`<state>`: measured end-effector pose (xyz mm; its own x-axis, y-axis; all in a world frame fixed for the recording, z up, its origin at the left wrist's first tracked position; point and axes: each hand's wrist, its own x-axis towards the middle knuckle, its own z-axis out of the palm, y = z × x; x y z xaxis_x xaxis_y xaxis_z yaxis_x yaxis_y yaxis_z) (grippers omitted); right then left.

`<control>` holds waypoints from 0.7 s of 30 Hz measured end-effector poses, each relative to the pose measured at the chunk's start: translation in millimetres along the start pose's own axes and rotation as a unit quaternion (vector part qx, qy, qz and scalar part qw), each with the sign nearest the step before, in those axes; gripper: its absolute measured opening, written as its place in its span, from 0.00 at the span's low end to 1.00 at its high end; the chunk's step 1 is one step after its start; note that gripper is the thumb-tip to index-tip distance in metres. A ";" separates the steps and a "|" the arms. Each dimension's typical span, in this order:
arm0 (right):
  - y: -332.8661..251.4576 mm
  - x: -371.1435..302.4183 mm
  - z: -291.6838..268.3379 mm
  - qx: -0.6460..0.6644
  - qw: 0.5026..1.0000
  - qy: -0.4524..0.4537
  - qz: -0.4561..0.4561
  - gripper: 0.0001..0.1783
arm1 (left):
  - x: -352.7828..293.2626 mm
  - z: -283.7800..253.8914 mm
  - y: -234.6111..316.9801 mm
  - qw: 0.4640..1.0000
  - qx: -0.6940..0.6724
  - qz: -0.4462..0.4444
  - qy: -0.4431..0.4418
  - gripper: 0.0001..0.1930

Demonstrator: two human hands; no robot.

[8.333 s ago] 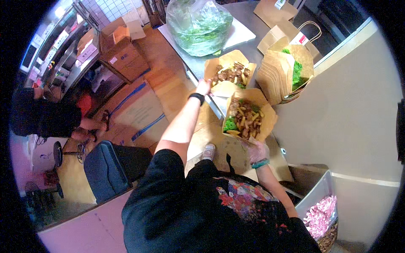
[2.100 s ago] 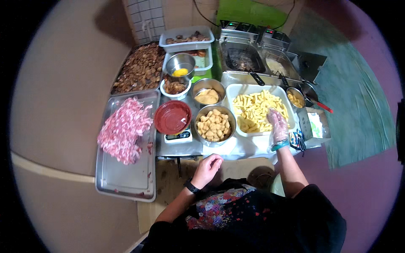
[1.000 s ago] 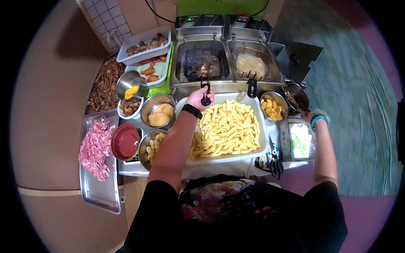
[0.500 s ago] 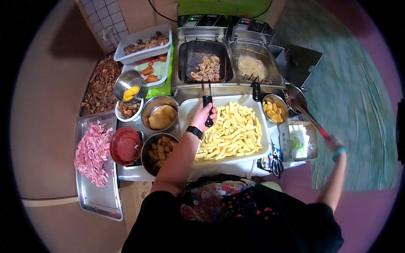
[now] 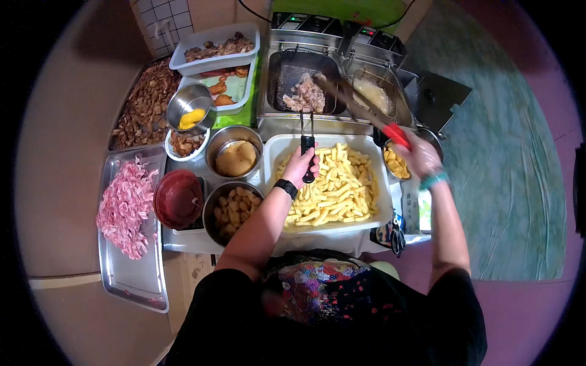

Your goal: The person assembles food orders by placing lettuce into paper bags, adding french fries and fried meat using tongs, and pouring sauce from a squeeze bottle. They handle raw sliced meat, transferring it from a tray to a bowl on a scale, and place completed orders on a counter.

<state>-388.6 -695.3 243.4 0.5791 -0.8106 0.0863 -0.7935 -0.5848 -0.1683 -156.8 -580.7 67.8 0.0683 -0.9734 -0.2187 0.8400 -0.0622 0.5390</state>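
My left hand [image 5: 301,168] is closed around the black handle of a fryer basket [image 5: 307,146]. The basket hangs in the left fryer well with pieces of pale, lightly browned meat [image 5: 305,93] in it. In my right hand [image 5: 422,157] is a long-handled spoon [image 5: 365,111], gripped by its red end. Its blurred far end reaches left over the right side of the basket, near the meat; whether it touches is unclear. Below my left hand, yellow crinkle-cut fries [image 5: 336,192] fill a white tray [image 5: 386,210].
The right fryer [image 5: 372,97] holds a second basket in bubbling oil. Left stand bowls of batter [image 5: 235,157] and browned chunks [image 5: 235,210], a red bowl [image 5: 177,198], and a metal tray [image 5: 131,274] with raw pink meat strips. Scissors [image 5: 397,238] lie at the front edge.
My right hand has swung left and away from me, bringing the spoon from the small pot at the right over to the left fryer basket. My left hand keeps its grip.
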 end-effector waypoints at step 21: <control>-55.7 116.2 -3.0 -0.199 0.960 -0.171 -0.097 0.19 | -5.0 13.7 6.5 0.999 0.010 0.004 0.040 0.07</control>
<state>-277.7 -756.9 265.8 0.6973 -0.6679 -0.2600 -0.6333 -0.7440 0.2128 -159.1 -579.2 83.6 0.1182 -0.9532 -0.2783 0.8288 -0.0597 0.5564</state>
